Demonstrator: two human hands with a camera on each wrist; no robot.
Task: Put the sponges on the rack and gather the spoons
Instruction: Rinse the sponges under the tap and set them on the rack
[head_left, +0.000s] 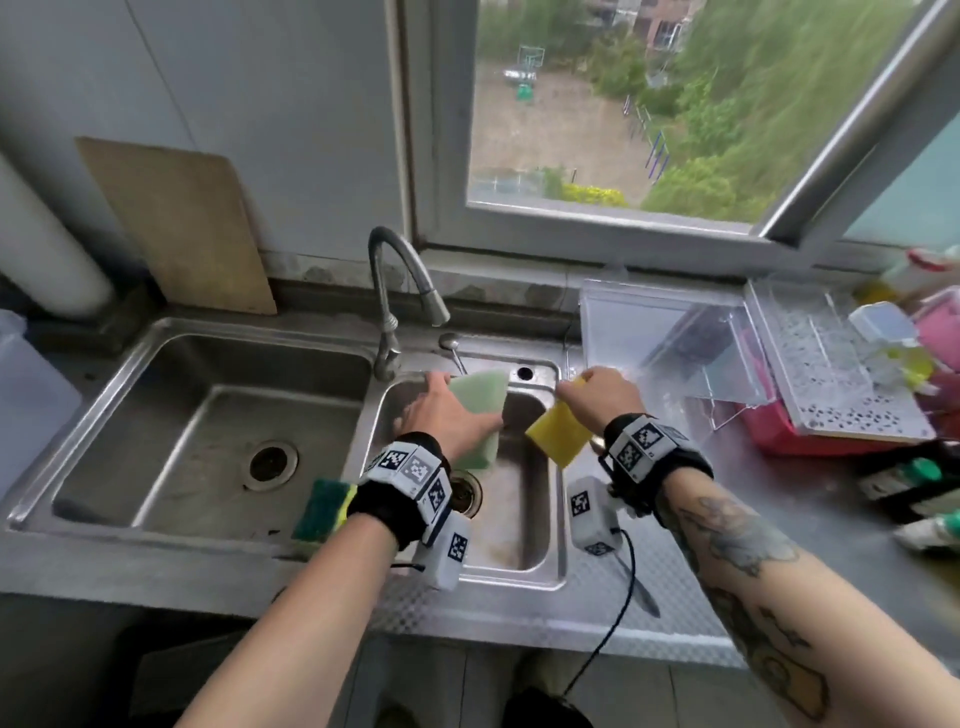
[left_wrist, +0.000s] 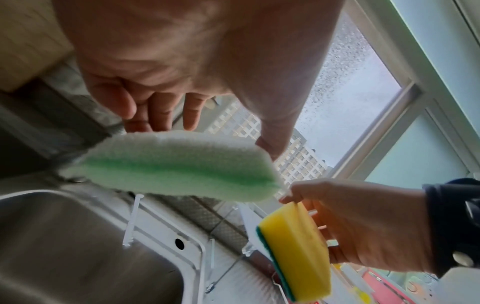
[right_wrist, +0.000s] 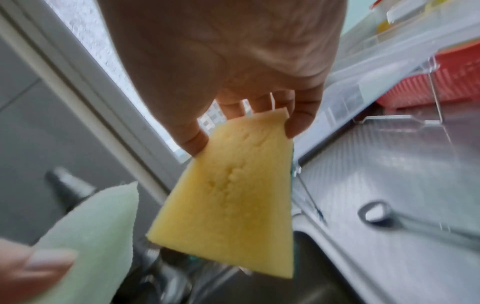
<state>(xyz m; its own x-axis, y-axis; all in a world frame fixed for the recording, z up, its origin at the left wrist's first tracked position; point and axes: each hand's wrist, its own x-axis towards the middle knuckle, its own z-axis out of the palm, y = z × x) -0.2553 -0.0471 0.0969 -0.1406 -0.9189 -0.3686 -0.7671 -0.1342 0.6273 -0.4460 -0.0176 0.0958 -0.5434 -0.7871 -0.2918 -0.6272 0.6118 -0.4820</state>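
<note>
My left hand (head_left: 441, 410) grips a pale green sponge (head_left: 480, 410) above the small right basin; the left wrist view shows the green sponge (left_wrist: 179, 164) edge-on under the fingers. My right hand (head_left: 602, 395) pinches the top edge of a yellow sponge (head_left: 558, 428) that hangs down over the basin's right rim, and the yellow sponge (right_wrist: 231, 197) fills the right wrist view. A third sponge (head_left: 322, 506), green on yellow, lies on the divider between the basins. One spoon (head_left: 451, 349) lies behind the basin by the tap. Another spoon (right_wrist: 389, 216) lies on the counter to the right.
A clear plastic rack (head_left: 691, 353) stands on the counter right of the sink, with a perforated clear tray (head_left: 831, 374) and a red basket (head_left: 789, 436) beside it. The tap (head_left: 400, 280) arches over the sink. A cutting board (head_left: 182, 223) leans on the wall.
</note>
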